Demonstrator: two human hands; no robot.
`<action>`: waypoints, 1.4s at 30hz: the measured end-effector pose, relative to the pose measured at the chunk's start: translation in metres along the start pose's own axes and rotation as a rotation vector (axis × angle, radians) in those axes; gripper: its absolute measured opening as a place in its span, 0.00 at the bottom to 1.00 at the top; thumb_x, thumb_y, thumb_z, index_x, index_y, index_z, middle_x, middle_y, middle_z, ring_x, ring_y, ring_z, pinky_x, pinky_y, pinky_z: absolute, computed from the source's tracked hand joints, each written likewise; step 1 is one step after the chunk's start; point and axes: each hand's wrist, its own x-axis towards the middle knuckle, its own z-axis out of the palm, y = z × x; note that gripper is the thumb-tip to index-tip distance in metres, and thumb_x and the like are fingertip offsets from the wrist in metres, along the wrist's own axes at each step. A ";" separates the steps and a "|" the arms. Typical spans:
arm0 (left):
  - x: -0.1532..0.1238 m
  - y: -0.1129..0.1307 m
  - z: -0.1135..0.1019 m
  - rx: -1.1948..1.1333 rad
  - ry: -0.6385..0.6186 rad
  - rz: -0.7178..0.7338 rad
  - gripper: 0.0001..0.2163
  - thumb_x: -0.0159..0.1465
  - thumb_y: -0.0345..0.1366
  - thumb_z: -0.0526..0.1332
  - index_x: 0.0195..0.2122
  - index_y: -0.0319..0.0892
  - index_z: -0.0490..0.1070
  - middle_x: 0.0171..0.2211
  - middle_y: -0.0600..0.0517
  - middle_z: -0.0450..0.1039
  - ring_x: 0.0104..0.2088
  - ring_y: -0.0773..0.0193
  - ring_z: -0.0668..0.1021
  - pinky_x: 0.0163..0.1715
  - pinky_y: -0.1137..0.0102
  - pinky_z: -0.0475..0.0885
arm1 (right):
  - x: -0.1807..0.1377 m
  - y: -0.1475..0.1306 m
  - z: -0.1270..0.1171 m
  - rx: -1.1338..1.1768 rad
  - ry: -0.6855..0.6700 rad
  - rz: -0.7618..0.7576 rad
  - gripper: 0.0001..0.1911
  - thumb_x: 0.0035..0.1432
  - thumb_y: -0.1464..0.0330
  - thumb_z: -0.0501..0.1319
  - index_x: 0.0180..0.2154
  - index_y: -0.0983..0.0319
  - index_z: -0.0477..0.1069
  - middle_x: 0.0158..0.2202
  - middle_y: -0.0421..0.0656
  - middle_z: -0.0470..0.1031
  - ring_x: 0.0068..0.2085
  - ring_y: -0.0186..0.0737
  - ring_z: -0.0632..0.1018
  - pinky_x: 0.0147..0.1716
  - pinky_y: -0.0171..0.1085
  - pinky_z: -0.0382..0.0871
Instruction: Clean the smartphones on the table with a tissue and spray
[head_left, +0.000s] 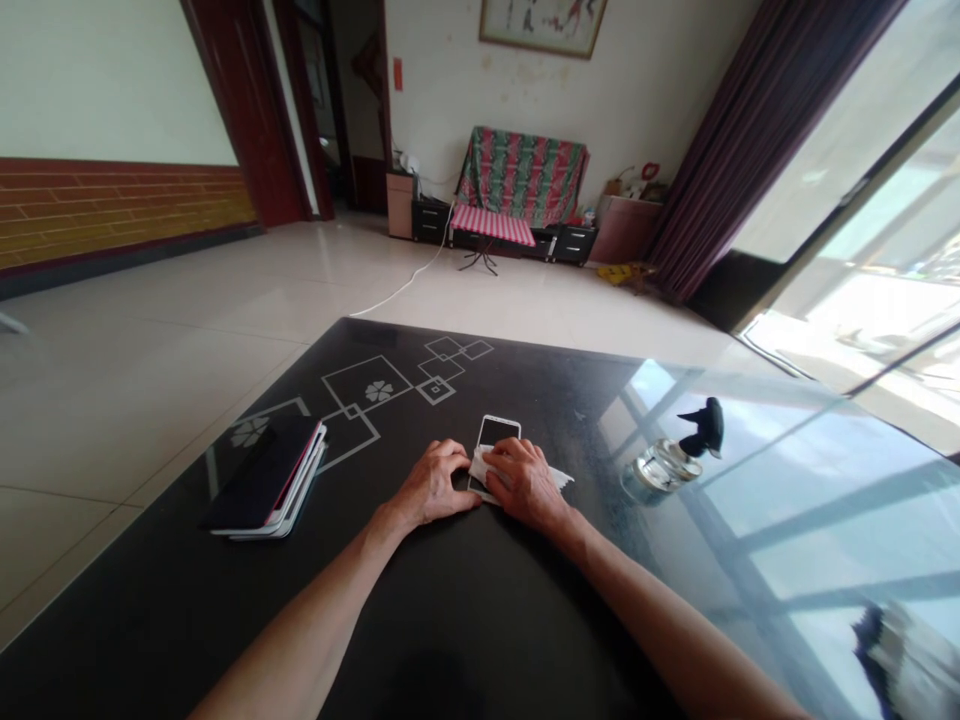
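Observation:
A white-framed smartphone (499, 430) with a dark screen lies on the glossy black table (420, 600), directly in front of me. My left hand (435, 485) grips its left side, fingers curled at the edge and thumb near the bottom corner. Over the screen, my right hand (529, 485) is closed on a crumpled white tissue (559, 478), pressing it against the phone. The tissue's ragged end sticks out to the right. Hand and tissue hide most of the phone's lower half.
To the left lies a stack of tablets or cases (266, 480) with a dark cover on top. On the right stands a clear spray bottle (664, 465) with a black trigger head. A blurred grey-white cloth bundle (911, 650) sits at the near right.

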 end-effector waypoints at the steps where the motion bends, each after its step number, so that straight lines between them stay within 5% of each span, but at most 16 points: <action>1: 0.000 -0.002 -0.001 -0.013 -0.006 0.009 0.14 0.47 0.36 0.69 0.37 0.45 0.77 0.42 0.51 0.73 0.42 0.58 0.74 0.44 0.66 0.72 | 0.000 0.000 0.001 0.016 0.006 0.002 0.13 0.59 0.65 0.59 0.46 0.55 0.76 0.45 0.45 0.72 0.44 0.44 0.69 0.45 0.41 0.62; 14: 0.010 -0.029 -0.009 -0.014 -0.097 0.175 0.20 0.48 0.42 0.72 0.41 0.43 0.74 0.47 0.47 0.69 0.45 0.55 0.73 0.48 0.60 0.71 | 0.003 0.012 0.017 0.213 0.125 -0.092 0.12 0.55 0.66 0.65 0.43 0.59 0.76 0.45 0.45 0.75 0.46 0.44 0.73 0.47 0.44 0.64; 33: 0.014 -0.027 -0.011 -0.016 -0.113 0.054 0.25 0.43 0.46 0.73 0.40 0.42 0.72 0.52 0.45 0.66 0.52 0.48 0.68 0.53 0.55 0.68 | 0.063 0.043 0.029 0.027 0.154 0.019 0.08 0.61 0.68 0.59 0.36 0.58 0.79 0.41 0.43 0.77 0.41 0.41 0.73 0.45 0.41 0.64; 42: 0.014 -0.030 -0.008 -0.035 -0.105 0.048 0.25 0.43 0.47 0.74 0.40 0.43 0.72 0.52 0.46 0.66 0.52 0.49 0.69 0.52 0.56 0.69 | 0.014 0.014 0.006 0.089 0.042 -0.212 0.11 0.64 0.68 0.55 0.42 0.59 0.76 0.45 0.46 0.74 0.45 0.43 0.71 0.47 0.44 0.64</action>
